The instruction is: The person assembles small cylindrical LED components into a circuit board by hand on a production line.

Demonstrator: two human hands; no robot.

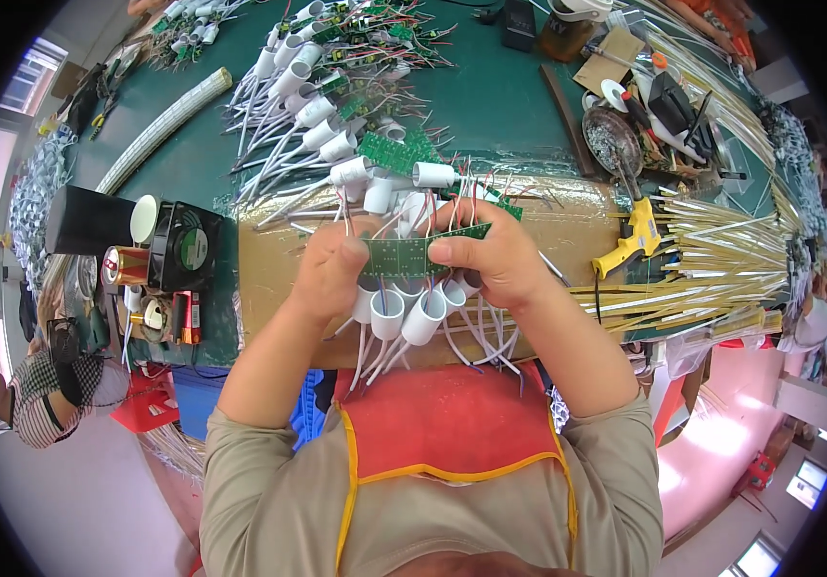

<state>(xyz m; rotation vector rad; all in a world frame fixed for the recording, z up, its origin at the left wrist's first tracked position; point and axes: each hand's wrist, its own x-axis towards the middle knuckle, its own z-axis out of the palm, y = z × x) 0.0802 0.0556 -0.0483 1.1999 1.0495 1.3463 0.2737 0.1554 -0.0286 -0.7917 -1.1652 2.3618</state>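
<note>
A green circuit board panel (396,259) is held level between my two hands over the brown tabletop cover (274,252). My left hand (330,264) grips its left end, thumb on the near face. At the right end my right hand (500,258) pinches it between thumb and fingers. Thin red and white wires rise along the board's far edge. Just below the panel sit several white plastic lamp cups (386,315), their white cables trailing toward the red apron (452,418). More green boards (396,152) and white cups lie beyond my hands.
A heap of cabled white cups (312,111) spreads across the green table. Right are a yellow soldering gun (630,240), a round dish (611,139) and bundled strips (712,245). Left stand a black fan (185,247) and a can (127,265). Another person (43,399) sits far left.
</note>
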